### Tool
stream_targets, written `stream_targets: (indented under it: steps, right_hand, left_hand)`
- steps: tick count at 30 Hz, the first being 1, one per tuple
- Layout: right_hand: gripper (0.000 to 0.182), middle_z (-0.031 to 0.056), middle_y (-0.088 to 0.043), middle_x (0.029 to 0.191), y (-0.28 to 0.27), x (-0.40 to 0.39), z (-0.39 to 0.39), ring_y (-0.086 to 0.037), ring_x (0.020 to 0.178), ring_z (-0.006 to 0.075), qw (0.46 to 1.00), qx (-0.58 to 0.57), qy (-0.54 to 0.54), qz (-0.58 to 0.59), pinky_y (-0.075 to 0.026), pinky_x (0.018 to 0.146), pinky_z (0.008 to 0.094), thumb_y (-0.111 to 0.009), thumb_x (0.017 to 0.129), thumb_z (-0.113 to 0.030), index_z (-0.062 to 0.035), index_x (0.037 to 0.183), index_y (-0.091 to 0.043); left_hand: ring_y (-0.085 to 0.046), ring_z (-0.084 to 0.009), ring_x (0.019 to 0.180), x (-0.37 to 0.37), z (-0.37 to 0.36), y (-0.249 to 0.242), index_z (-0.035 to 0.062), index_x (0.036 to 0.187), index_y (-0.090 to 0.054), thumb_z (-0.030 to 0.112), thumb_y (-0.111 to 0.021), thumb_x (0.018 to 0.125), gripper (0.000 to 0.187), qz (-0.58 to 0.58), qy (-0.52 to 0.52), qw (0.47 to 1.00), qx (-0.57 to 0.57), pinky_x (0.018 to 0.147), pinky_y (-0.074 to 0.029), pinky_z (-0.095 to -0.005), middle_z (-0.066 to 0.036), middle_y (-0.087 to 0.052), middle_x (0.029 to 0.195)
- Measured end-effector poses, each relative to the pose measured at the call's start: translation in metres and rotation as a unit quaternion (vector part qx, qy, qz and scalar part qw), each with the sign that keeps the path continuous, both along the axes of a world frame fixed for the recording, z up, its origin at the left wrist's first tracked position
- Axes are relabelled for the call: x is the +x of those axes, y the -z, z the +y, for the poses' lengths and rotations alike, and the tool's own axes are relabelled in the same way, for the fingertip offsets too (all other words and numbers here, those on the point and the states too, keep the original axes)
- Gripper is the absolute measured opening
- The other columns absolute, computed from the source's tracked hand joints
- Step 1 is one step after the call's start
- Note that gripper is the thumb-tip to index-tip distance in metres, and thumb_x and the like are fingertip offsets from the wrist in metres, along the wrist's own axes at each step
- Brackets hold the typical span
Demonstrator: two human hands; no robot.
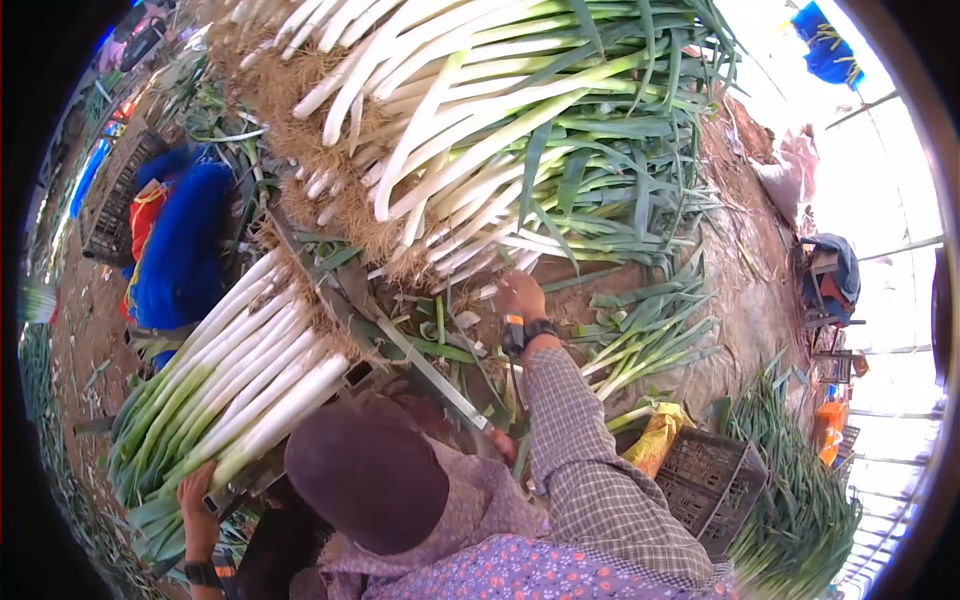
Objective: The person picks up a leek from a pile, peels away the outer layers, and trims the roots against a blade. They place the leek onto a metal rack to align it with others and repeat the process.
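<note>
My left hand (197, 492) is at the lower left, its fingers curled over the green end of a row of leeks (262, 352). The row lies side by side on a dark frame, roots towards the upper right. My right hand (522, 297) is at the lower edge of a large leek pile (440, 150), close to some white stalks. Its fingers look curled; what they hold, if anything, is hidden. Between the hands a long, straight metal blade (432, 370) slants down to a reddish end I cannot make out. A dark rounded shape (365, 475) covers the lower middle.
A black crate (705, 490) with a yellow bag (658, 438) stands at lower right, beside more leeks (800, 500). Loose leek greens (650, 335) lie right of my right hand. Blue netting (185, 250) and another crate (120, 205) are at left. A pale sack (790, 175) lies at right.
</note>
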State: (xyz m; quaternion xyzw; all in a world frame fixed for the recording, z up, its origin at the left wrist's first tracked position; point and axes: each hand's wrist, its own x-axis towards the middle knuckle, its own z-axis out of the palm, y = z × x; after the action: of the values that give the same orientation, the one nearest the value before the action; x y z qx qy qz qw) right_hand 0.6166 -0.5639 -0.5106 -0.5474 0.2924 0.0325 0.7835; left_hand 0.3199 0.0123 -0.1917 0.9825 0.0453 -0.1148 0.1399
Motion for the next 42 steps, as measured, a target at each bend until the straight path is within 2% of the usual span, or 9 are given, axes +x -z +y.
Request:
stream_targets:
  steps: [5, 9, 12, 17, 19, 23, 29, 34, 42]
  right_hand:
    - [0.049, 0.0198, -0.058, 0.112, -0.006, 0.079, 0.01, -0.064, 0.092, 0.0298, 0.966, 0.15, 0.181, 0.104, -0.054, 0.07, 0.0442, -0.046, 0.097, -0.035, 0.006, 0.123, -0.044]
    - [0.063, 0.018, -0.066, 0.084, 0.027, 0.113, 0.01, -0.066, 0.078, 0.0292, 0.962, -0.072, 0.19, 0.181, -0.053, 0.068, 0.0393, -0.045, 0.095, -0.048, 0.0113, 0.096, -0.065]
    - [0.063, 0.02, -0.067, 0.101, 0.0, 0.121, -0.008, -0.066, 0.088, 0.0305, 0.951, -0.23, 0.036, 0.202, -0.053, 0.073, 0.0417, -0.045, 0.093, -0.053, 0.0046, 0.114, -0.058]
    - [0.04, 0.0172, -0.067, 0.109, 0.035, 0.122, -0.037, -0.066, 0.091, 0.0291, 0.911, -0.274, 0.273, 0.143, -0.053, 0.077, 0.0409, -0.062, 0.088, -0.025, 0.0039, 0.115, -0.059]
    - [0.037, 0.0166, -0.066, 0.11, 0.005, 0.099, -0.052, -0.065, 0.089, 0.0281, 0.882, -0.237, 0.384, 0.139, -0.053, 0.076, 0.0413, -0.07, 0.081, -0.011, 0.0049, 0.112, -0.057]
    - [0.037, 0.0166, -0.064, 0.093, -0.077, 0.013, -0.109, -0.064, 0.077, 0.0271, 0.866, -0.259, 0.403, 0.146, -0.052, 0.066, 0.0383, -0.07, 0.072, -0.009, 0.008, 0.1, -0.052]
    - [0.046, 0.0136, -0.062, 0.092, -0.051, -0.122, -0.189, -0.061, 0.081, 0.0229, 0.918, -0.335, 0.165, 0.135, -0.05, 0.071, 0.0367, -0.068, 0.071, -0.006, 0.0049, 0.112, -0.049]
    - [0.044, 0.01, -0.059, 0.098, -0.059, -0.186, -0.137, -0.059, 0.085, 0.0235, 0.98, -0.127, 0.134, 0.079, -0.051, 0.073, 0.0352, -0.06, 0.078, 0.004, -0.0032, 0.119, -0.046]
    - [0.031, 0.0062, -0.061, 0.069, -0.097, -0.19, -0.094, -0.058, 0.054, 0.0207, 0.989, 0.103, 0.044, 0.092, -0.047, 0.047, 0.0329, -0.056, 0.095, -0.029, -0.0017, 0.109, -0.056]
  left_hand:
    - [-0.051, -0.0331, 0.117, 0.006, 0.005, -0.004, 0.0044, 0.125, -0.058, -0.001, -0.052, 0.074, 0.051, 0.038, -0.004, 0.999, -0.001, 0.105, -0.031, -0.0416, -0.015, -0.061, 0.12]
    - [-0.054, -0.0341, 0.114, 0.01, 0.008, 0.0, 0.0026, 0.123, -0.059, 0.014, -0.059, 0.077, 0.047, 0.034, 0.009, 0.999, -0.009, 0.104, -0.032, -0.0433, -0.017, -0.061, 0.12]
    - [-0.056, -0.0345, 0.111, 0.003, 0.021, 0.007, 0.0009, 0.122, -0.059, 0.023, -0.064, 0.075, 0.052, 0.04, 0.021, 0.999, -0.005, 0.102, -0.033, -0.0445, -0.019, -0.062, 0.118]
    - [-0.034, -0.0362, 0.136, -0.001, 0.036, 0.002, 0.0075, 0.137, -0.05, 0.02, -0.058, 0.09, 0.049, 0.143, -0.069, 0.977, -0.143, 0.111, -0.029, -0.051, -0.019, -0.049, 0.138]
    - [-0.049, -0.0349, 0.121, 0.01, 0.023, -0.001, 0.0031, 0.128, -0.055, 0.031, -0.061, 0.08, 0.056, 0.095, 0.002, 0.994, -0.054, 0.104, -0.032, -0.0469, -0.019, -0.057, 0.126]
    - [-0.055, -0.0345, 0.114, 0.01, 0.024, 0.003, 0.0019, 0.125, -0.057, 0.033, -0.056, 0.079, 0.056, 0.04, 0.085, 0.996, -0.015, 0.1, -0.035, -0.0442, -0.019, -0.06, 0.121]
    - [-0.054, -0.0352, 0.115, -0.018, 0.069, 0.045, 0.0023, 0.126, -0.057, 0.023, -0.053, 0.081, 0.05, 0.037, 0.002, 0.999, -0.032, 0.102, -0.034, -0.0434, -0.017, -0.061, 0.122]
    - [-0.049, -0.0327, 0.122, -0.006, 0.027, 0.013, 0.0057, 0.128, -0.057, 0.002, -0.045, 0.087, 0.043, 0.027, -0.003, 1.0, -0.009, 0.106, -0.031, -0.0423, -0.014, -0.06, 0.126]
    - [-0.053, -0.0268, 0.117, -0.013, 0.029, 0.025, 0.0119, 0.127, -0.058, -0.009, -0.044, 0.079, 0.054, -0.035, 0.004, 0.999, 0.01, 0.106, -0.031, -0.0378, -0.01, -0.062, 0.12]
